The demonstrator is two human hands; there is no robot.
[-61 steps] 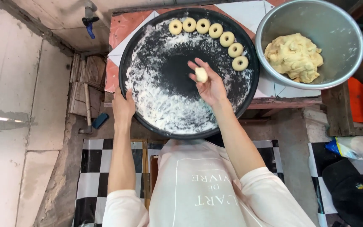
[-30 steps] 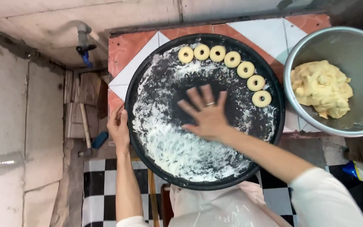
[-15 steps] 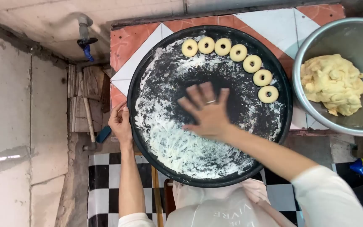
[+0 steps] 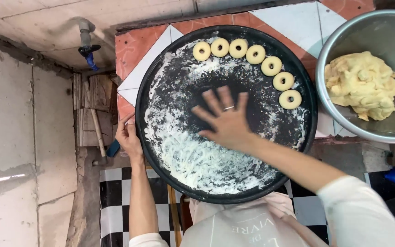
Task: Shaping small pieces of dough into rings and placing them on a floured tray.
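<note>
Round black floured tray (image 4: 170,137) on a tiled counter (image 4: 293,18), under right hand (image 4: 227,121) pressed flat, fingers spread wide, gripping nothing; left hand (image 4: 128,137) grasping the tray's left rim; 7 dough rings (image 4: 271,66) along the far-right edge; dough bowl (image 4: 344,123) right
</note>
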